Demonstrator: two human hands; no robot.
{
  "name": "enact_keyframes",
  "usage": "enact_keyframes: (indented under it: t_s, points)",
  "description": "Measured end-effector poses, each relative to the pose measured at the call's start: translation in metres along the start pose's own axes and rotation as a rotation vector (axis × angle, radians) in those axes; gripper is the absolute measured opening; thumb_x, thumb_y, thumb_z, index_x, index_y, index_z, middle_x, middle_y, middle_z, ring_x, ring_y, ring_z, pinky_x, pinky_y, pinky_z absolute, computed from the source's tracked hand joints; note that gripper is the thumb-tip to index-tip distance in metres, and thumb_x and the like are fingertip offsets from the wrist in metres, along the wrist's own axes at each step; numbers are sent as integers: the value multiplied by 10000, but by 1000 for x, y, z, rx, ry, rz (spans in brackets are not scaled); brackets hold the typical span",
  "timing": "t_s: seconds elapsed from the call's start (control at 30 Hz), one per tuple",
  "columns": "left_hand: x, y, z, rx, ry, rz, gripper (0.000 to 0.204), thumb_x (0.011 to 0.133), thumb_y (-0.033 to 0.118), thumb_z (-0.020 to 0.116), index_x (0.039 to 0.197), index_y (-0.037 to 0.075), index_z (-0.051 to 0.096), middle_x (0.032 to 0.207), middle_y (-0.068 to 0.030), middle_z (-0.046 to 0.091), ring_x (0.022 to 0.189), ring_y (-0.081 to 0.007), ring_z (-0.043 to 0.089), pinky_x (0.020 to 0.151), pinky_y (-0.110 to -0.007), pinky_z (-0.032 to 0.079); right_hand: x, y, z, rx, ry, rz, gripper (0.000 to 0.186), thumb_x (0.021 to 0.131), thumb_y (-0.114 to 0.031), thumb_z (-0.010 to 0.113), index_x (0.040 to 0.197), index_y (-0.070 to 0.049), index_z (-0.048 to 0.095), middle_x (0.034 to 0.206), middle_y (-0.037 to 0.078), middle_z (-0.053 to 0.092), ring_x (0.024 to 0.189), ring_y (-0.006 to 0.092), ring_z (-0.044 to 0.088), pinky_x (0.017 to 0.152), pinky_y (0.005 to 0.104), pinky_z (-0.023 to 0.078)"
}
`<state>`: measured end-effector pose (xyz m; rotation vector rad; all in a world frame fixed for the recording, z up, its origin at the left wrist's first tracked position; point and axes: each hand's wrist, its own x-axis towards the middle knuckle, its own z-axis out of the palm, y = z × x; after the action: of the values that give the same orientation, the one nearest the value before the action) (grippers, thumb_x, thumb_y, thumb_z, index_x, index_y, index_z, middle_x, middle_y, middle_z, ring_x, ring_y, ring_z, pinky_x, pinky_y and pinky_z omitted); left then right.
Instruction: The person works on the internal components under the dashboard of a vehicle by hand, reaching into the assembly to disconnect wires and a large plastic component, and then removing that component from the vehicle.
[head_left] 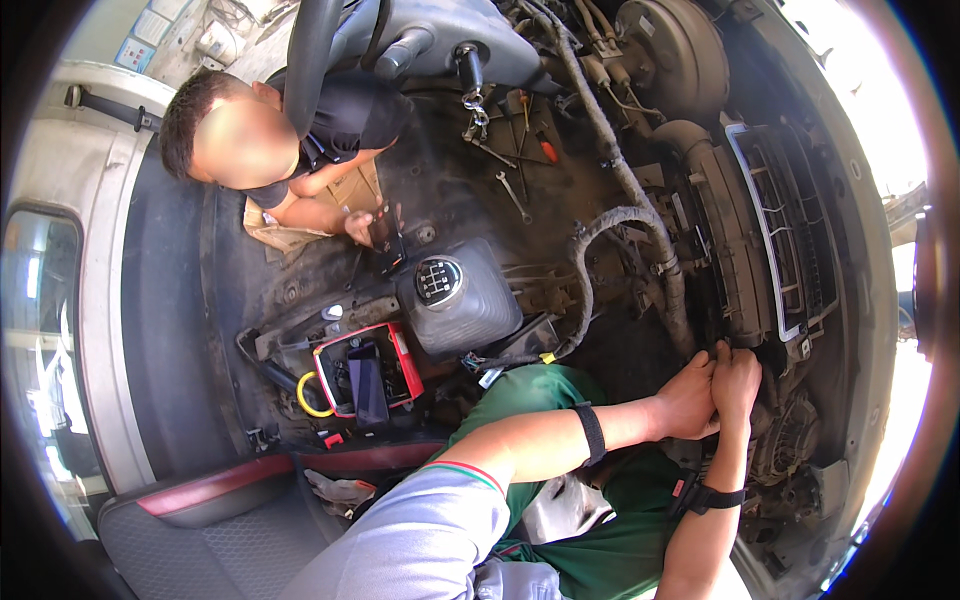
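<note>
Both of my hands are close together at the right of the head view, low in the stripped dashboard. My left hand (686,394) has its fingers curled, pressed against my right hand (735,385), which is also closed. Whatever they grip is hidden by the fingers. Just above them the thick taped wiring harness (671,285) runs down behind my fingers. Beside them is the dark heater housing (745,280) with a silver-edged opening, and below and right sits a dirty round mechanical part (785,440).
A co-worker (330,130) crouches on cardboard (268,232), holding a dark phone (386,247). The gear lever (438,282) is central. A red-edged tray (408,365) holds a phone (371,385). Wrenches (513,195) and screwdrivers lie on the floor. A seat (200,540) is lower left.
</note>
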<state>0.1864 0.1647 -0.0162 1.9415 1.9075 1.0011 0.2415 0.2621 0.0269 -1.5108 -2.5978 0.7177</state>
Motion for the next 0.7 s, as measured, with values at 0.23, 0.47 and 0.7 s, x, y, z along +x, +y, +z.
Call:
enact_keyframes:
  t_s: [0.23, 0.47, 0.7]
  points:
    - [1, 1, -7, 38, 19, 13, 311, 842, 398, 581, 887, 99, 658, 893, -116, 659, 980, -324, 541, 858, -444, 348, -2, -7, -7, 1, -15, 7, 366, 933, -242, 622, 808, 100, 657, 808, 333, 629, 823, 512, 625, 695, 552, 477]
    - [4, 3, -4, -43, -32, 19, 287, 827, 366, 600, 865, 90, 664, 853, -117, 660, 919, -300, 575, 855, -434, 366, -24, -21, -29, -105, 49, 43, 336, 955, -244, 616, 859, 74, 661, 849, 298, 664, 837, 449, 660, 698, 512, 491]
    - [9, 13, -13, 69, 4, -29, 335, 767, 331, 613, 838, 5, 642, 805, -149, 652, 856, -279, 614, 871, -392, 403, -160, 71, -190, 1373, 480, -21, 355, 935, -401, 626, 944, -46, 635, 739, 12, 585, 582, 118, 495, 562, 264, 421]
